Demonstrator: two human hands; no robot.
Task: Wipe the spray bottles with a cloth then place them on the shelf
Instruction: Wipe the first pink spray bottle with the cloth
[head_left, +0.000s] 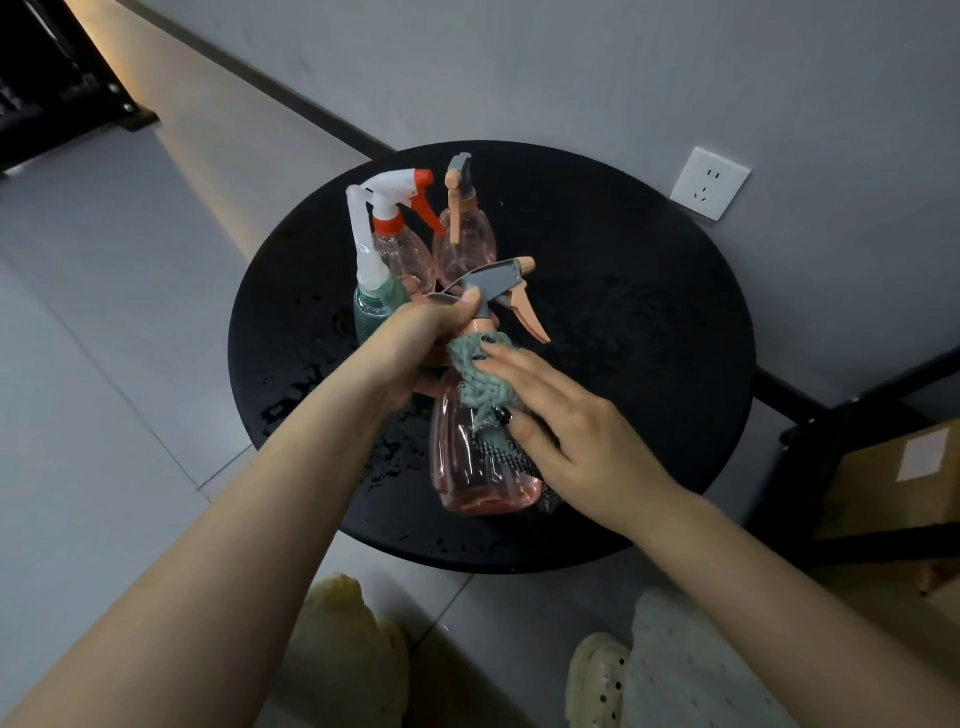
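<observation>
From the head camera, looking down onto a round black table (649, 312), wet with scattered droplets. Front and centre, the left hand (415, 348) has its fingers curled tight round the neck of a pink spray bottle (467, 467), just below the grey-and-peach trigger head, and holds it tilted above the tabletop with the base toward the viewer. The right hand (561, 431) comes in from the other side, fingers fairly straight, thumb tucked under, pressing a green knitted cloth (480, 379) against the bottle's shoulder; the cloth wraps over the upper body of the bottle and a checked tail of it trails down the right side toward the base.

Behind, three more bottles stand upright in a close cluster at the far-left part of the table: a green bottle (376, 306) with a tall white nozzle, a pink bottle with a white-and-red trigger (402, 249) just beside it, and another pink bottle with a peach trigger (462, 244) to its right.

On the wall past the table, a white socket (709, 183). At the right edge, a black shelf frame (852, 415) with a cardboard box (904, 483) on it. Pale slippers show at the bottom on the tiled floor.
</observation>
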